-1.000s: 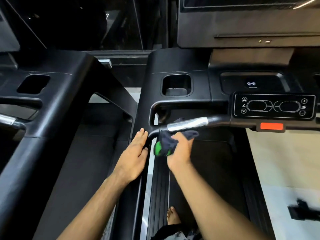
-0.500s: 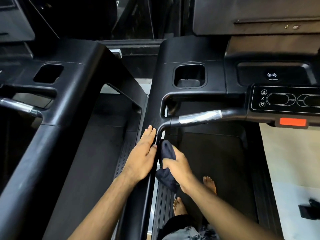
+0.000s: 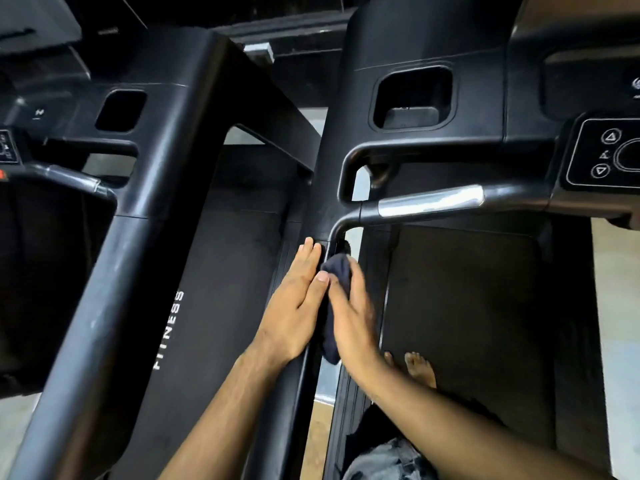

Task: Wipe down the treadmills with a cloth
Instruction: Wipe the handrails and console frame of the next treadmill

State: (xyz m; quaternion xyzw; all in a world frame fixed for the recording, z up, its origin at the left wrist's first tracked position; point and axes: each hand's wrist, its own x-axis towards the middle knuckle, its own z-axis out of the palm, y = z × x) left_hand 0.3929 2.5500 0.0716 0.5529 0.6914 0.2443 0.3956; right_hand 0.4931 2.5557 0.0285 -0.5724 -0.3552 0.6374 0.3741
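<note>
Right treadmill point(image 3: 426, 39): black, fills the right half of the view; the person stands on its dark belt point(image 3: 460, 306).
Left treadmill point(image 3: 166, 161): black, just beside the right one; the word FITNESS runs along its deck point(image 3: 169, 327).
Floor point(image 3: 616, 306): pale strip at the far right edge.
Side arm point(image 3: 322, 202): the right treadmill's left arm, sloping from the console toward the near edge, between the two belts.
Handlebar point(image 3: 429, 202): crosses in front of the console with a chrome grip section, then bends down into the side arm.
Control panel point(image 3: 606, 154): at the right edge, with two arrow buttons showing.
Cup holder point(image 3: 412, 98): square recess in the console, far from the hands.
Left hand point(image 3: 294, 306): lies flat on top of the side arm, fingers straight and together, pointing away.
Right hand point(image 3: 353, 313): just beside the left, fingers clamped on the cloth, pressing it to the inner face of the side arm.
Cloth point(image 3: 337, 268): dark navy, bunched under the right hand just below the handlebar's bend, a tail hanging below the palm.
Feet point(image 3: 420, 368): bare, on the belt near the right forearm.
</note>
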